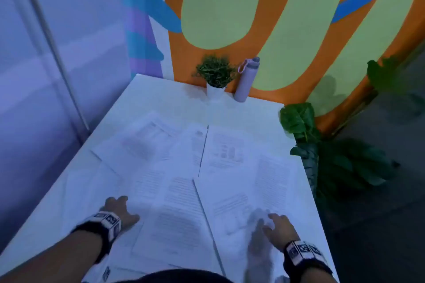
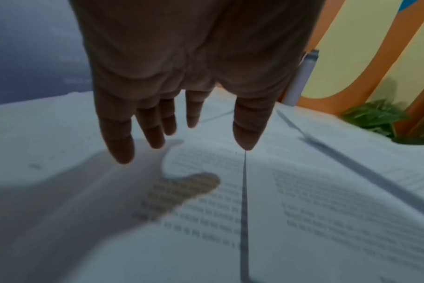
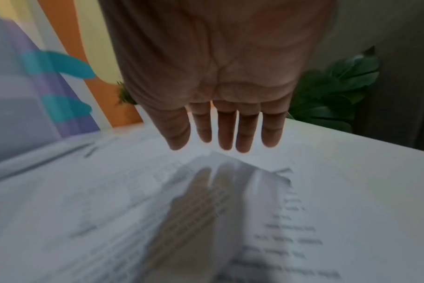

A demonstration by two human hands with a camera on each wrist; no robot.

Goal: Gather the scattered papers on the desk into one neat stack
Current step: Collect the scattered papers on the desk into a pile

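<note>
With both palms down, fingers spread and gripping nothing, left hand (image 1: 119, 210) and right hand (image 1: 277, 227) hovering over nearest papers (image 1: 184, 213), others fanned ahead across the bench (image 1: 161, 94).

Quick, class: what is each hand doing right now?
Left hand: open, fingers spread above the papers, holding nothing.
Right hand: open, fingers straight above the papers, holding nothing.

papers (image 1: 184, 190): white printed sheets, flat, overlapping every which way
spot: spread over the frame's lower middle, unstacked
</note>
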